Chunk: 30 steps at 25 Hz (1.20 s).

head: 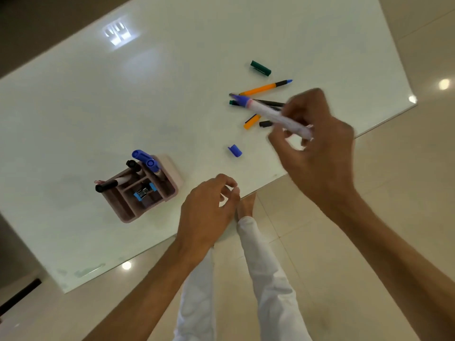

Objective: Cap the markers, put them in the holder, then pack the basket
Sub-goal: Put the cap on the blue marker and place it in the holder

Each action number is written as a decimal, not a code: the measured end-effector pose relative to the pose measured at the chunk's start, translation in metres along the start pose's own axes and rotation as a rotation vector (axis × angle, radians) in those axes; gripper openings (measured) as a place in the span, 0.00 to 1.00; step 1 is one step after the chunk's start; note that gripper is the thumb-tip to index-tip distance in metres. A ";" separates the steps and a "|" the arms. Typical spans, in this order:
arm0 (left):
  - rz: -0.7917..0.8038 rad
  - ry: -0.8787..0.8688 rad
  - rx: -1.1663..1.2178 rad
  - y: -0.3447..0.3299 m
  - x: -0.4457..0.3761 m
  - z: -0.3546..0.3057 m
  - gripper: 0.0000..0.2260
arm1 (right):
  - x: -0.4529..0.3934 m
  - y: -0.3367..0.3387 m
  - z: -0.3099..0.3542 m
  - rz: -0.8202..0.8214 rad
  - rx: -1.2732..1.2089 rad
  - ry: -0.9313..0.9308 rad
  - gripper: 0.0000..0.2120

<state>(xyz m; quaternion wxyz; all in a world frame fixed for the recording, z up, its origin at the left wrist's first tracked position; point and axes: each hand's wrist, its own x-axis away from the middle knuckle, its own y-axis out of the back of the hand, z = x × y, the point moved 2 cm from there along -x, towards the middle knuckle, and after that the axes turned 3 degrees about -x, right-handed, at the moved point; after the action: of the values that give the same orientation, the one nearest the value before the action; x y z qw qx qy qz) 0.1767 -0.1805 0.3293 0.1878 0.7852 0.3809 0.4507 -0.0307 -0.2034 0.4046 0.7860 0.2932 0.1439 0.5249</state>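
Note:
My right hand (317, 134) is shut on a white marker with a bare blue tip (266, 112), lifted above the table. A loose blue cap (235, 151) lies on the table below it. My left hand (209, 207) hovers near the table's front edge, fingers curled and holding nothing. A pink holder (170, 190) at the left carries several capped blue and black markers plus a blue stapler (144, 191). On the table lie an uncapped orange pen (266, 87), a green-tipped black marker (258, 102), an orange cap (251, 121), a black cap (265, 124) and a green cap (260, 68).
The white glossy table (147, 94) runs diagonally; its front edge passes just under my left hand. Beige floor tiles (369, 193) lie to the right. A person's white trousers (266, 279) and a foot show below the table edge.

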 end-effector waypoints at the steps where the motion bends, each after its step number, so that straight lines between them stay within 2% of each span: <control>1: 0.019 0.028 -0.018 -0.008 -0.011 0.000 0.12 | 0.004 0.018 -0.006 -0.020 -0.183 -0.197 0.08; 3: 0.011 0.063 -0.112 -0.018 -0.039 0.000 0.17 | 0.013 0.042 -0.018 -0.031 -0.553 -0.519 0.07; 4: -0.006 0.082 -0.156 -0.021 -0.054 -0.002 0.20 | 0.019 0.051 -0.025 -0.033 -0.647 -0.601 0.08; 7: -0.064 0.182 -0.216 -0.023 -0.094 -0.013 0.29 | 0.038 0.069 -0.039 -0.034 -0.677 -0.703 0.12; 9: -0.069 0.238 -0.149 -0.025 -0.115 -0.018 0.31 | 0.047 0.072 -0.042 -0.043 -0.674 -0.747 0.12; 12: -0.063 0.315 0.040 -0.027 -0.136 -0.016 0.19 | 0.048 0.071 -0.040 -0.088 -0.672 -0.766 0.07; 14: 0.020 0.365 0.230 -0.024 -0.135 -0.018 0.11 | 0.044 0.065 -0.035 -0.107 -0.692 -0.765 0.05; 16: 0.115 0.538 0.733 -0.012 -0.117 -0.031 0.11 | 0.040 0.058 -0.029 -0.118 -0.735 -0.774 0.01; 18: 0.158 0.660 1.247 0.006 -0.091 -0.047 0.12 | 0.036 0.052 -0.021 -0.122 -0.720 -0.749 0.04; 20: 0.144 0.677 1.482 0.019 -0.067 -0.050 0.13 | 0.035 0.046 -0.007 -0.120 -0.690 -0.691 0.05; 25: 0.129 0.683 1.653 0.045 -0.028 -0.050 0.08 | 0.037 0.037 0.018 -0.186 -0.733 -0.647 0.04; 30: 0.262 0.555 1.586 0.053 -0.008 -0.060 0.11 | 0.038 0.020 0.034 -0.198 -0.874 -0.781 0.05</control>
<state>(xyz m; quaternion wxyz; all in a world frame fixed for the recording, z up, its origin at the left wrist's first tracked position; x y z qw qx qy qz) 0.1462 -0.2231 0.3901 -0.5719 0.5834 0.5223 0.2445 -0.0120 -0.1741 0.4462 0.8738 0.0991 -0.3587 0.3130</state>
